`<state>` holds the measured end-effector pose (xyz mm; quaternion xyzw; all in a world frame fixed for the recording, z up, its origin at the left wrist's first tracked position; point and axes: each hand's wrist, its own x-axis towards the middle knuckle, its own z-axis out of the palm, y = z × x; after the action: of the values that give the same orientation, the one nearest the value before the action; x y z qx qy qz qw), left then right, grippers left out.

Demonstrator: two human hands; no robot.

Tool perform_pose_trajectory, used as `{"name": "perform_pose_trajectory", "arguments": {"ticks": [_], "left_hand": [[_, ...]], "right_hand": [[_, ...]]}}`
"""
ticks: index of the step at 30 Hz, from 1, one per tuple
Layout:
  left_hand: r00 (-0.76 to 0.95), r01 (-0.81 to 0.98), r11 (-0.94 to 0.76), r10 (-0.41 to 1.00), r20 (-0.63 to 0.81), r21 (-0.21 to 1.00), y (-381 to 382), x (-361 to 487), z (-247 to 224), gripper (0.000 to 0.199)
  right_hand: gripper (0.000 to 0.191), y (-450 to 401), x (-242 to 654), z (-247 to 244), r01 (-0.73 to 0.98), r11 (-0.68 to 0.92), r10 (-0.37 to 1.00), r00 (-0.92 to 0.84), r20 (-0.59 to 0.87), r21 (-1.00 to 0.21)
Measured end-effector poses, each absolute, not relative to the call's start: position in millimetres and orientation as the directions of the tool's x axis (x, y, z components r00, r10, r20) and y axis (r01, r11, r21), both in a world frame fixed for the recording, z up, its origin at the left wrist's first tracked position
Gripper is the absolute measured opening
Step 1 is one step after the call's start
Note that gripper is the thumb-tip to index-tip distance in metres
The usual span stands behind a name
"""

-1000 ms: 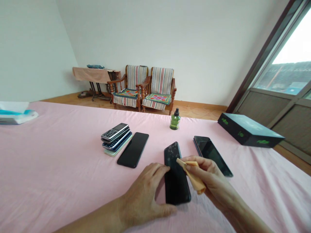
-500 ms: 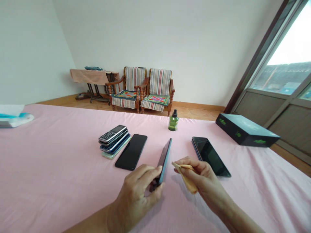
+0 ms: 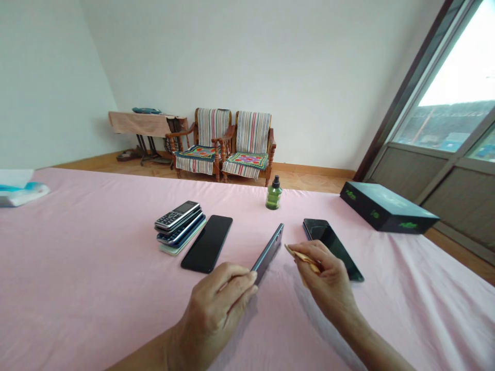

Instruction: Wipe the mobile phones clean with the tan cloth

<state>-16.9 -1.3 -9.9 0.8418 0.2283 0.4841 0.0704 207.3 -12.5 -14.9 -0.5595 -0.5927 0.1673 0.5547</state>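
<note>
Head | smartphone (image 3: 269, 254) tipped on edge over pink cover (image 3: 96, 247), between hands | left hand (image 3: 216, 304) pinches its near end | right hand (image 3: 329, 277) pinches folded yellow cloth (image 3: 304, 257), just beside | phone likely light, stiff, slick, glass fragile: hold by long edges | cloth probably soft, limp
</note>
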Motion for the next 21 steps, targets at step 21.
{"name": "perform_pose_trajectory", "arguments": {"ticks": [21], "left_hand": [[0.461,0.336,-0.886,0.452,0.764,0.321,-5.1,-16.5,-13.3,0.025]], "right_hand": [[0.034,46.9,205.4,-5.0,0.745,0.447,0.753,-0.015,0.658,-0.495]]}}
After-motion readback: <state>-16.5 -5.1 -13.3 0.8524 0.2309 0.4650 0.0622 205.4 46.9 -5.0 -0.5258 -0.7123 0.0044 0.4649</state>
